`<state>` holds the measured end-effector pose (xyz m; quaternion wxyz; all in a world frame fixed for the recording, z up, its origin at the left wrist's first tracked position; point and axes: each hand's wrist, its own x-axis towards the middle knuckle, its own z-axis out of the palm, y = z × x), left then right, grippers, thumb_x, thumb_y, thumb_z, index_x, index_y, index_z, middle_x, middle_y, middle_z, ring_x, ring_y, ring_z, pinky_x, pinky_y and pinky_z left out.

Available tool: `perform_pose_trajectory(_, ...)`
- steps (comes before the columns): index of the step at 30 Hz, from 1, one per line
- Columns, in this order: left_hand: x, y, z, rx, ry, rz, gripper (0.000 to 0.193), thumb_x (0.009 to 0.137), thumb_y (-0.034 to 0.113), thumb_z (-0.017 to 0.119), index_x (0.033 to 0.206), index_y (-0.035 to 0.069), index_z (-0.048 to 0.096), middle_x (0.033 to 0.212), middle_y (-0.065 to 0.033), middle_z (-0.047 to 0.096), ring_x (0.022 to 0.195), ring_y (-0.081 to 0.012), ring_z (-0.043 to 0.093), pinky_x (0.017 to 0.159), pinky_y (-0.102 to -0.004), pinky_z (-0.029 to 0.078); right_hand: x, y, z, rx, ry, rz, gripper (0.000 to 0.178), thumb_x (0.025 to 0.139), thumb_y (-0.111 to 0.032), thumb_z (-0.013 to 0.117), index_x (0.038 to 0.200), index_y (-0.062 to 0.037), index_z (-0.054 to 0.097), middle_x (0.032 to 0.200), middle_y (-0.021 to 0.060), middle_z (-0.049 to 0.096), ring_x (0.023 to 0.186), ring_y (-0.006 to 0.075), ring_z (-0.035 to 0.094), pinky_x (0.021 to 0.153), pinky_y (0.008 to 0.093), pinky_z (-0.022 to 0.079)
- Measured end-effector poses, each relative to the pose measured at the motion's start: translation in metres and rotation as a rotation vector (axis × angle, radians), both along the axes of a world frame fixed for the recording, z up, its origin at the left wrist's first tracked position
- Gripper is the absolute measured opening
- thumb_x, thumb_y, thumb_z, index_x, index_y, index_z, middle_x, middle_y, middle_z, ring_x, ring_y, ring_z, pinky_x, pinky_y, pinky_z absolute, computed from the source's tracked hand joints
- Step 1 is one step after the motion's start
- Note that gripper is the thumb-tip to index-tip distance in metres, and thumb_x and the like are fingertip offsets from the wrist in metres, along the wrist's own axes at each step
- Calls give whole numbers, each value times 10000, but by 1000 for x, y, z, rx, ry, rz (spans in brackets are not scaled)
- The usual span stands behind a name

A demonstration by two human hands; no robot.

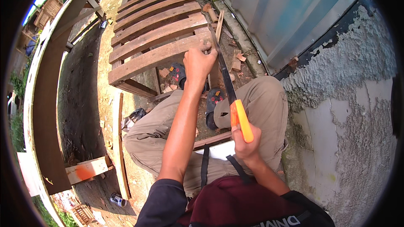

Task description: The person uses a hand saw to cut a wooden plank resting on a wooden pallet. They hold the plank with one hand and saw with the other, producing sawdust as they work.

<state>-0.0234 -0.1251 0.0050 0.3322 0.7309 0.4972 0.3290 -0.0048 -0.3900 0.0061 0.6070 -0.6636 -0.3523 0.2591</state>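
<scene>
A slatted wooden bench (pixel 153 15) stands in front of me, its brown slats running left to right. My left hand (pixel 200 62) is closed over the right end of the nearest slat (pixel 153 60), fingers curled and the thumb side close to a saw blade. In my right hand (pixel 248 142) is the orange handle of a hand saw (pixel 227 80). Its dark blade points away from me, along the right ends of the slats. Whether the teeth touch the wood cannot be made out.
Wood offcuts (pixel 238 59) litter the ground under and beside the bench. A corrugated metal sheet (pixel 286 12) and a rough wall (pixel 336 113) close off the right side. To the left stand a long wooden frame (pixel 48 101), a loose plank (pixel 120 143) and a can (pixel 118 199).
</scene>
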Motion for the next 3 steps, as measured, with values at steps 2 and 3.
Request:
perform_pose_trajectory(2,0,-3,4,-14,51,14,395,800,288,738,1130,77,791,1316,-188,674,1143,-360,700,1030,-395,524,13,31,-5,-8,74,-3,174,899,-97,638,775,22,610,574,48,548,544,102,533,509,316,413)
perform_pose_trajectory(3,-1,-3,8,-18,75,24,379,815,292,746,1133,93,794,1317,-181,679,1167,-344,696,1041,-392,517,16,37,-6,-4,21,26,172,894,-95,642,775,25,613,573,54,548,533,112,533,505,329,416)
